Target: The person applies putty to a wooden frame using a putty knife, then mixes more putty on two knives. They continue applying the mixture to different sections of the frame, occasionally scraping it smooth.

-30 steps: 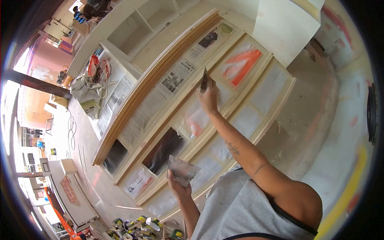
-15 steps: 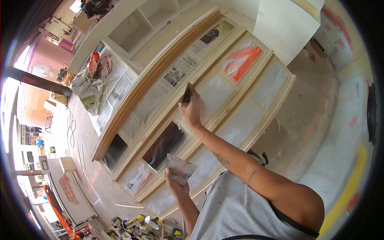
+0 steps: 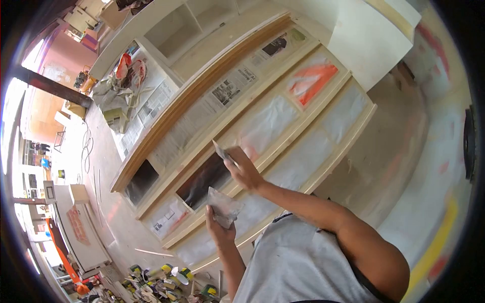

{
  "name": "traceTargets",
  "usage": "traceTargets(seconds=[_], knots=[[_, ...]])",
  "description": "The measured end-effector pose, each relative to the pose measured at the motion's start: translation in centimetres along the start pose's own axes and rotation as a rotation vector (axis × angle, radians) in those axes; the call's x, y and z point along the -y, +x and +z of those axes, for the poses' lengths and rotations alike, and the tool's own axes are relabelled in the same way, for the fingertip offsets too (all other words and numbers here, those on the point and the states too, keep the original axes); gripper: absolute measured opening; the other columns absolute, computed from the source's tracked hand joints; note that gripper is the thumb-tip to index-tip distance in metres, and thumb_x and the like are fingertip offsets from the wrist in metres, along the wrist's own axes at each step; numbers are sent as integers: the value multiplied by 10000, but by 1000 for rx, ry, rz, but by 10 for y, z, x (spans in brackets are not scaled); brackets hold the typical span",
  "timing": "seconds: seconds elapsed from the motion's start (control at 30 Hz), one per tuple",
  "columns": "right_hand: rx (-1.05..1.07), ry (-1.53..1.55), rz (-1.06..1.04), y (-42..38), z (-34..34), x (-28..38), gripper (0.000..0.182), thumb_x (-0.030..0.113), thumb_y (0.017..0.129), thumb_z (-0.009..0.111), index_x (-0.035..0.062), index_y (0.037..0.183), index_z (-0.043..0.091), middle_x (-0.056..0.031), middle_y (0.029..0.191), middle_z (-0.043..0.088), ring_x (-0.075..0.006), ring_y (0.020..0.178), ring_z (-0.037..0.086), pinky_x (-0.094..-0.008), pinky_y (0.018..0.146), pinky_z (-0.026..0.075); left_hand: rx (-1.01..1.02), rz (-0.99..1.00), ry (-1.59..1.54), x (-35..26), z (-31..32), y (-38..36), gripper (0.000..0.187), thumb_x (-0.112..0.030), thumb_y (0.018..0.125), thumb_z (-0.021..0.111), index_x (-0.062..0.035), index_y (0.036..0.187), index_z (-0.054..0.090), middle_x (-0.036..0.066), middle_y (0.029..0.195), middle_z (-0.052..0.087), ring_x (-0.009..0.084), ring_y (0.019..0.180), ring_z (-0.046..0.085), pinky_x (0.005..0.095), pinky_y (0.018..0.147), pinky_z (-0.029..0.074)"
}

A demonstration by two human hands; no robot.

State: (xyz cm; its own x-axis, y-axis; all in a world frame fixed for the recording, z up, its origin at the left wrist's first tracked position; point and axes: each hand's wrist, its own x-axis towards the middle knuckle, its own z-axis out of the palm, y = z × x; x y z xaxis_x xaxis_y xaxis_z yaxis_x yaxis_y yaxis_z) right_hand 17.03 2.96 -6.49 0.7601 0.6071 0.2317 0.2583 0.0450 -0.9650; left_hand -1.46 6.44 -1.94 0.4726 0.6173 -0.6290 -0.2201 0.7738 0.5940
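Over the lower middle of the cream framed panel (image 3: 281,147), my left hand (image 3: 220,228) grips a flat greyish plate (image 3: 222,204) smeared with pale material. My right hand (image 3: 245,170) is closed round a small flat scraper (image 3: 222,153), its edge at a cream rail beside the dark masked opening (image 3: 204,181). Newspaper (image 3: 232,87) and whitish, partly red-marked sheets (image 3: 313,83) cover the panel's other openings. A gap separates the scraper from the plate.
A bench with newspaper, rags (image 3: 118,96) and a red-and-white bag stands at upper left. Several tins and bottles (image 3: 174,283) crowd the floor at bottom. A white box-like cabinet (image 3: 371,43) is at upper right. A cable (image 3: 87,146) lies on the floor.
My right hand has moved down and left along the panel with the scraper, nearer the plate. My left hand has shifted slightly left, and the plate is tilted differently.
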Motion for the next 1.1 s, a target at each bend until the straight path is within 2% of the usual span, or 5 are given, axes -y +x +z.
traceTargets(seconds=[0.17, 0.23, 0.37, 0.6, 1.1], knots=[[303, 86, -380, -40, -59, 87, 449, -59, 830, 590, 36, 1263, 519, -146, 1232, 521, -331, 1082, 512, -400, 986, 391, 252, -359, -474, 7, 10, 12, 256, -301, 915, 604, -92, 1063, 604, 53, 936, 686, 161, 747, 676, 284, 600, 569], [470, 36, -405, -51, -74, 77, 628, -82, 747, 645, 74, 1334, 486, -165, 1335, 463, -376, 1154, 489, -438, 1009, 384, 61, -195, -210, 18, 39, 12, 244, -288, 911, 608, -79, 1036, 599, 47, 874, 683, 158, 661, 667, 281, 523, 555], [514, -395, -231, -24, -115, 35, 510, 11, 824, 510, 80, 1328, 523, -125, 1329, 544, -334, 1172, 498, -414, 1019, 365, 318, -112, 66, 1, 45, -3, 385, -280, 854, 644, 6, 1101, 575, 108, 927, 653, 190, 778, 662, 287, 602, 540], [-533, -298, -11, 87, -183, -71, 459, 93, 934, 468, -43, 1368, 402, -245, 1320, 479, -384, 1225, 460, -436, 1048, 360, 466, -32, 80, 9, 50, -7, 434, -283, 879, 610, 13, 1186, 524, 109, 952, 642, 228, 718, 663, 331, 576, 572], [-642, -487, -69, 121, -119, -92, 567, 138, 805, 673, -36, 1301, 462, -247, 1215, 522, -396, 1104, 537, -440, 922, 465, 153, 1, -32, 5, -4, -3, 377, -354, 907, 576, -66, 1149, 553, 85, 894, 650, 224, 685, 664, 371, 509, 567]])
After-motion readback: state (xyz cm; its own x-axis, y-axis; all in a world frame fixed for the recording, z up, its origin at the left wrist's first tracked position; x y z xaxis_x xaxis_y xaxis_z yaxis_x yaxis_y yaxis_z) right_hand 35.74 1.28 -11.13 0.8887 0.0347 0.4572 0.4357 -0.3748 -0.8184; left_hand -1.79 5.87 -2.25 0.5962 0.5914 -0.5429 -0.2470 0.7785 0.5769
